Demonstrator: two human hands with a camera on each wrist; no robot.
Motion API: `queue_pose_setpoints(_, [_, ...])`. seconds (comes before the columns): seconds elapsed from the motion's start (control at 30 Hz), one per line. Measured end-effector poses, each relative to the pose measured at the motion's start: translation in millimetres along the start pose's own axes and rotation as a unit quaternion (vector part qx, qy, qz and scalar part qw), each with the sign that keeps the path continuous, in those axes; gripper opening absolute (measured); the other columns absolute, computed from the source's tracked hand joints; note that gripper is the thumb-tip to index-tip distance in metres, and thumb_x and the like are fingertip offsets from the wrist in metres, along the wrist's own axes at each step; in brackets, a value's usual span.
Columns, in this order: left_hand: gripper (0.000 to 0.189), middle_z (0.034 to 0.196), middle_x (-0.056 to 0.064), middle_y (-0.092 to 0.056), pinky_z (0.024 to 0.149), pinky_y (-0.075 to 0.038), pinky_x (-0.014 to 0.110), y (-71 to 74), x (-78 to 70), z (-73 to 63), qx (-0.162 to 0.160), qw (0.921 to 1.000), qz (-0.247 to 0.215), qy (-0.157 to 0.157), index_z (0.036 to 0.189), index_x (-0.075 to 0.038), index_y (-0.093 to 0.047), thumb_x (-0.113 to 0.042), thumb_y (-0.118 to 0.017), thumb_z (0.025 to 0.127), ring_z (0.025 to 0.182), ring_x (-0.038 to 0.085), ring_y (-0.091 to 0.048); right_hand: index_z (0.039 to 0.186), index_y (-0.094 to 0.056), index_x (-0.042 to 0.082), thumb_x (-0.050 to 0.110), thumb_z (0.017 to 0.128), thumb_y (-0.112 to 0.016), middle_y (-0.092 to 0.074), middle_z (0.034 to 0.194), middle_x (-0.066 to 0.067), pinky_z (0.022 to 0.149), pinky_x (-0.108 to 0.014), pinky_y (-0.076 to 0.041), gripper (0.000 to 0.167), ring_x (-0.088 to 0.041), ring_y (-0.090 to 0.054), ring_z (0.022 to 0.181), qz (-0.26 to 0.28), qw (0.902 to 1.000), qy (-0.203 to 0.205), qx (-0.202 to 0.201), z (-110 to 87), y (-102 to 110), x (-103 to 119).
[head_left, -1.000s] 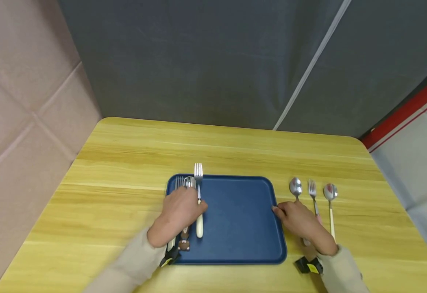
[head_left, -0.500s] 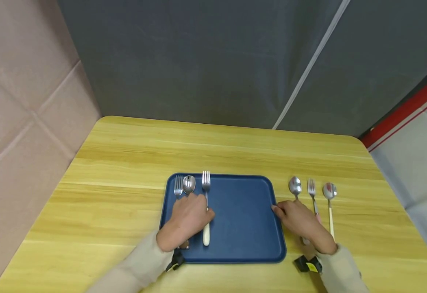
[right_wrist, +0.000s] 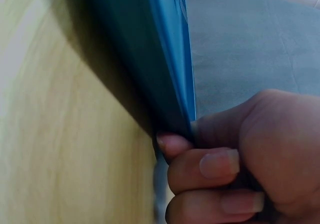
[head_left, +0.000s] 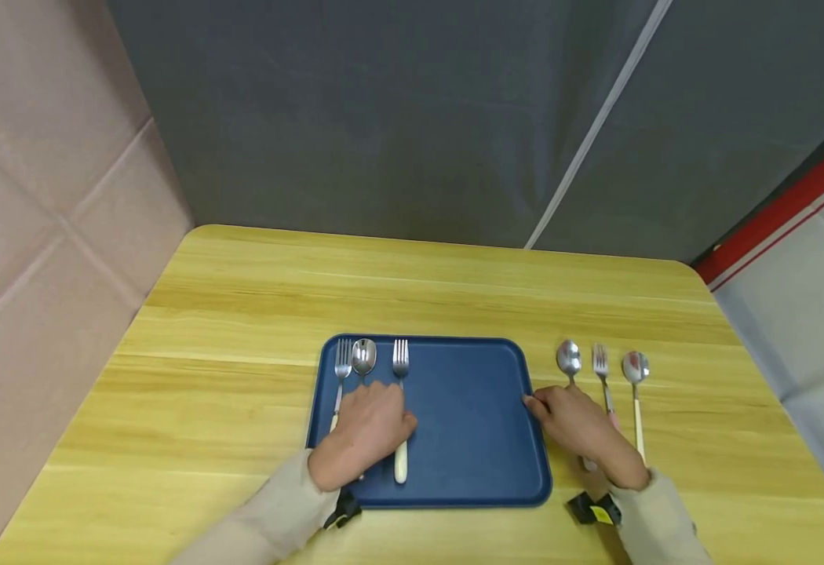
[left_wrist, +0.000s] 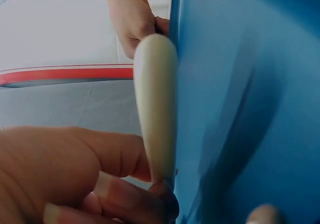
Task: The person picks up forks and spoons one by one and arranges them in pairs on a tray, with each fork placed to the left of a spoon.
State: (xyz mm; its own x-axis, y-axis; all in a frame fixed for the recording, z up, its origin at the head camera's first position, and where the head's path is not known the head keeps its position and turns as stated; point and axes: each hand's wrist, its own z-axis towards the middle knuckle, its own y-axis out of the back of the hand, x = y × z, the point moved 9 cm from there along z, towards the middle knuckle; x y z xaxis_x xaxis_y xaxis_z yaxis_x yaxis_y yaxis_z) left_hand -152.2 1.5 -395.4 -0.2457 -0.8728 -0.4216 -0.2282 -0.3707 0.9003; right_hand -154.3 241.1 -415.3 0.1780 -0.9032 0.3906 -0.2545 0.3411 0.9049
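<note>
My left hand (head_left: 370, 424) is over the left half of a dark blue tray (head_left: 468, 424). It pinches a fork (head_left: 401, 361) with a cream handle, tines pointing away from me. In the left wrist view the fork's rounded handle (left_wrist: 156, 94) stands out past the thumb, and its shadow falls on the tray. Left of that hand another fork (head_left: 342, 361) and a spoon (head_left: 364, 357) lie in the tray; the hand covers most of the spoon's handle. My right hand (head_left: 573, 417) grips the tray's right rim (right_wrist: 172, 59) between thumb and fingers.
Right of the tray, on the wooden table (head_left: 454, 290), lie a spoon (head_left: 568, 357), a pink-handled fork (head_left: 600, 361) and a cream-handled spoon (head_left: 636, 367). The right hand partly covers the nearest spoon. A dark grey panel (head_left: 384, 125) stands behind the table.
My left hand has carried the cream-handled fork right and slightly toward me, away from the spoon beside it, so its tines now lie inside the tray's far rim. The right hand stays put.
</note>
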Motion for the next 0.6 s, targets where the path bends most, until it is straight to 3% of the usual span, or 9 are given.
queue_pose_setpoints(0.37, [0.041,0.045,-0.010,-0.019,0.033,-0.020,0.023,-1.5,-1.0,-2.1,0.004,0.9999,0.003,-0.011,0.046,-0.018,-0.035,-0.010,-0.060,0.078,0.037,0.007,-0.026,0.058,-0.044,0.016,0.021,0.100,-0.051,-0.035,0.048,0.006,0.043,-0.024,-0.029,0.043,-0.009,-0.033,0.041,0.004,1.0000,0.003,0.003,-0.5,-0.8,0.6])
queue_pose_setpoints(0.6, [0.041,0.045,-0.009,-0.023,0.032,-0.023,0.025,-4.2,0.1,-1.2,0.010,0.9998,0.011,-0.013,0.046,-0.017,-0.037,-0.012,-0.061,0.079,0.038,0.008,-0.028,0.058,-0.044,0.016,0.022,0.100,-0.050,-0.036,0.049,0.006,0.044,-0.025,-0.030,0.043,-0.009,-0.033,0.041,0.003,1.0000,0.000,0.004,-0.8,0.0,0.3])
